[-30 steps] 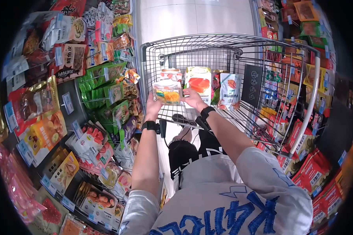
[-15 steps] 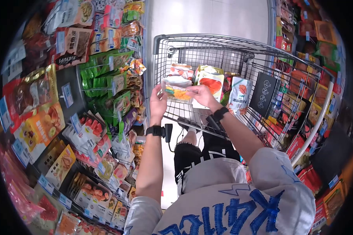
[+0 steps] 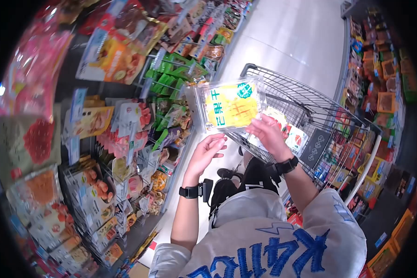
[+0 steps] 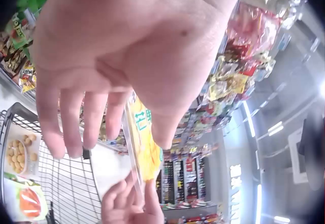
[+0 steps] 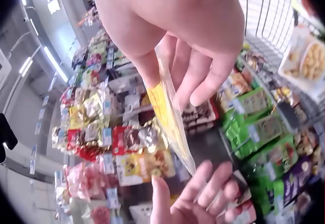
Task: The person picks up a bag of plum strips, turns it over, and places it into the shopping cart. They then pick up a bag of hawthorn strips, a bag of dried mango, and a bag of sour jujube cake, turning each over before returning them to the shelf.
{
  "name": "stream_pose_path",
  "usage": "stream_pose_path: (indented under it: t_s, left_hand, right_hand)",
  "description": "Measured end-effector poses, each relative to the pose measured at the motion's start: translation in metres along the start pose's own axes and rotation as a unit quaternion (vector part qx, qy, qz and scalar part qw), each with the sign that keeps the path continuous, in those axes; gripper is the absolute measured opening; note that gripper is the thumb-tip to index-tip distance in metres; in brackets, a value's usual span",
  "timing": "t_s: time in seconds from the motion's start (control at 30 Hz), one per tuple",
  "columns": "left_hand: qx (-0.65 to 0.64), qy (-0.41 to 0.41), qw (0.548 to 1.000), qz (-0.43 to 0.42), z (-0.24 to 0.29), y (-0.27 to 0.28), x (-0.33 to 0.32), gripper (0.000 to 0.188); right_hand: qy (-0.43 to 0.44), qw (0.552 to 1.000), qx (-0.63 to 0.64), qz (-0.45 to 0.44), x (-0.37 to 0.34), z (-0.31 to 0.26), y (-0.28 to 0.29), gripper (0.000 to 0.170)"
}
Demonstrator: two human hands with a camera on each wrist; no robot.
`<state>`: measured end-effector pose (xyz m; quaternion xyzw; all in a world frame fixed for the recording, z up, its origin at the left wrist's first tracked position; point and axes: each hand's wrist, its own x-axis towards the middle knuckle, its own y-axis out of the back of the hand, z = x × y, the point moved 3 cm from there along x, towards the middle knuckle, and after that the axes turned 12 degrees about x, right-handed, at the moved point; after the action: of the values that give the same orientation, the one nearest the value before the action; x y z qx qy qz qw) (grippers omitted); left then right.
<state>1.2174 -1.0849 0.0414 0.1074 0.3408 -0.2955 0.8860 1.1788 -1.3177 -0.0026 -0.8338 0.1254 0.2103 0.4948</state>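
A clear pack of dried mango (image 3: 236,106) with green lettering and a yellow print is raised in front of me, its printed face turned up in the head view. My right hand (image 3: 271,136) pinches its near right corner between thumb and fingers; the right wrist view shows the thin pack (image 5: 170,117) edge-on between them. Just below the pack's near left side is my left hand (image 3: 206,155), palm turned inward and fingers loosely bent, with nothing in its grip. In the left wrist view its thumb and fingers (image 4: 90,117) are spread apart, overlapping the pack.
A wire shopping cart (image 3: 317,91) stands ahead to the right, its basket holding several food packs such as a white pouch (image 3: 296,139). Shelves of hanging snack bags, including green bags (image 3: 167,81), line the left. More shelves (image 3: 380,111) run along the right.
The mango pack has risen from over the cart and been turned to lie face up, nearer the left shelf. My left hand has let go of it. The view has swung left.
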Motion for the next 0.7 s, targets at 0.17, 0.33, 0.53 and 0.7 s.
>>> stream_pose_path:
  t_s: [0.17,0.33,0.53,0.7]
  left_hand:
    - [-0.183,-0.13,0.967,0.118,-0.009,0.025,-0.101,0.034]
    - [-0.314,-0.321,0.849,0.278,-0.038,0.056,-0.221,0.02]
    - [-0.399,-0.398,0.744,0.36,-0.06,0.1,-0.347,0.014]
    - [-0.407,-0.404,0.729,0.373,-0.086,0.106,-0.399,0.028]
  right_hand:
    - [-0.046,0.995,0.042,-0.081,-0.049,0.075,-0.099,0.024]
    - [-0.113,0.968,-0.007,-0.222,-0.131,0.158,-0.182,0.033]
    - [-0.101,0.92,-0.113,-0.362,-0.187,0.205,-0.244,0.037]
    - [-0.109,0.914,-0.139,-0.365,-0.21,0.236,-0.278,0.039]
